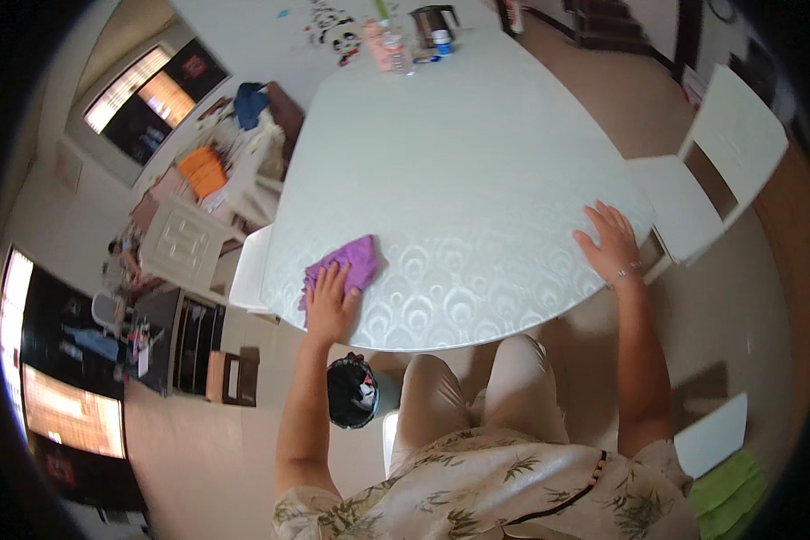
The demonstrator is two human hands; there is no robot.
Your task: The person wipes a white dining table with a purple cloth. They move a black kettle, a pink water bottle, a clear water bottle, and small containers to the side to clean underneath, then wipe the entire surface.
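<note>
A crumpled purple cloth lies on the near left part of the pale, glossy table. My left hand holds it down against the tabletop, fingers over the fabric and thumb at its right side. Some of the cloth is hidden beneath that hand. At the table's right edge my right hand rests flat, its fingers spread and nothing in it. A bracelet circles the right wrist.
White chairs stand at the right, with another seat at the left edge. A lined bin sits below the near left edge. A clear bottle and a dark kettle stand at the table's far end.
</note>
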